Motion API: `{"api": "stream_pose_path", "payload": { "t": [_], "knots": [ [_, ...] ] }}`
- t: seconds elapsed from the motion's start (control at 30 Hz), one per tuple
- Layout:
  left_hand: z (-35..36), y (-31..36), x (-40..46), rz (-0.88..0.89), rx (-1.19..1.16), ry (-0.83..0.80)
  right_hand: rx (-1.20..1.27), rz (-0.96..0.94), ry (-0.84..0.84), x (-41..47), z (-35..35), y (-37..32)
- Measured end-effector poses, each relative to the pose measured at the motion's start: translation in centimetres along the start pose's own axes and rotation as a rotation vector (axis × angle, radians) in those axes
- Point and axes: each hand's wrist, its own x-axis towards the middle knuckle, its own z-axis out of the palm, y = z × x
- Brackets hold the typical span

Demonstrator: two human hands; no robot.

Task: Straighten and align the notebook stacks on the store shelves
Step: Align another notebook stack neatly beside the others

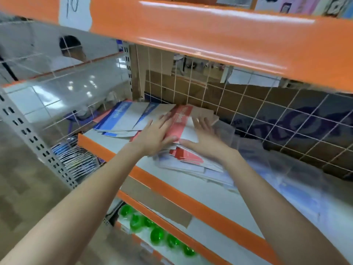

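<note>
Both hands flat, fingers straight, bracket the red notebook stack on the shelf: left hand on its left edge, right hand on top, long axis running away toward the wire back, blue stack skewed just left.

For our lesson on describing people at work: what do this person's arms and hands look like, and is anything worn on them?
Both forearms are bare from the bottom edge of the picture up to the wrists; no sleeve shows. The left hand and right hand wear no gloves. No watch, bracelet or ring is visible, though the picture is somewhat blurred.
</note>
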Motion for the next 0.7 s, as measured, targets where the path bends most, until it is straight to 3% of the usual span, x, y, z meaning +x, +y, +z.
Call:
{"api": "stream_pose_path", "payload": {
  "t": [0.17, 0.37, 0.7],
  "knots": [
    [1.1, -1.9, 0.4, 0.143, -0.031, -0.146, -0.028, 0.074, -0.041, -0.9, 1.1, -0.1],
    [0.8, -2.3, -1.0, 0.226, 0.008, -0.127, -0.136, 0.149, -0.005, -3.1, 1.7, -2.4],
    [1.3, 1.8, -6.6, 0.242, 0.229, 0.099, -0.179, 0.292, 0.039, -10.6, 4.9, -7.3]
  ]
}}
